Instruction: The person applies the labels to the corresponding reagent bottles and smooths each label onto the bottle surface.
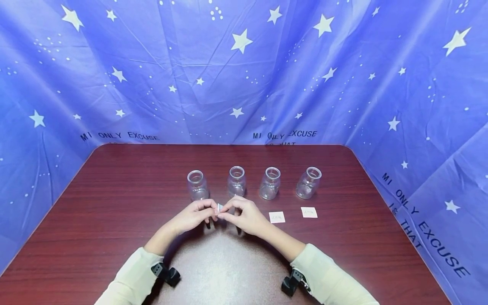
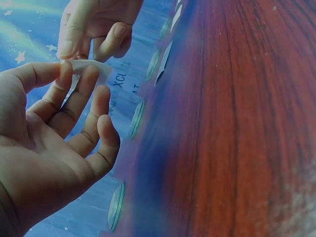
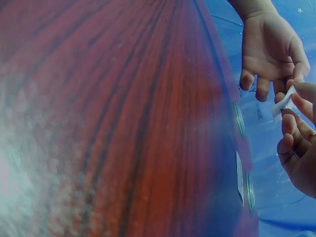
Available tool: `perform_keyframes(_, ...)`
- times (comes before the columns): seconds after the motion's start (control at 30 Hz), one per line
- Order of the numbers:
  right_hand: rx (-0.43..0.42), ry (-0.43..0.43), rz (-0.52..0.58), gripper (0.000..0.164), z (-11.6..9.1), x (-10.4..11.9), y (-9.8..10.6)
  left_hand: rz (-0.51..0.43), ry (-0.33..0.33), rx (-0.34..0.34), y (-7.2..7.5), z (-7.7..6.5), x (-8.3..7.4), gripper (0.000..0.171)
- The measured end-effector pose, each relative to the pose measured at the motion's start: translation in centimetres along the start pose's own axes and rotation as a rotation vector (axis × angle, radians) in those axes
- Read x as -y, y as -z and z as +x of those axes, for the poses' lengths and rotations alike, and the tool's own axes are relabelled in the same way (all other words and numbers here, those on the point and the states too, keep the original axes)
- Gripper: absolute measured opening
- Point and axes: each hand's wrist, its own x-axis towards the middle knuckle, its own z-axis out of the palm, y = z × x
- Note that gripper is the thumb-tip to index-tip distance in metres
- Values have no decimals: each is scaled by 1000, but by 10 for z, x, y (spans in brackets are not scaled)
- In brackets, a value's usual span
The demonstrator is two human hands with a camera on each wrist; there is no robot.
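A small white paper label is held up between my two hands, bent, with dark writing on its face in the right wrist view. My left hand pinches one side between thumb and fingertips; its other fingers are loosely bent. On the opposite side, my right hand pinches the label's edge with thumb and forefinger. Both hands are above the table, just in front of the two left glass jars. The leftmost jar is behind my left hand, and another jar stands behind my right.
Two more open glass jars, one in the middle right and one at the far right, continue the row. Flat before them lie two white labels with writing, a nearer one and a right one. A blue star-patterned curtain surrounds the table.
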Motion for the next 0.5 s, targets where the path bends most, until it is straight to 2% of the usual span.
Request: perform_keyframes(0.5, -19, -31, 22, 8, 3, 6, -3, 60, -16, -61, -1, -2, -2, 14)
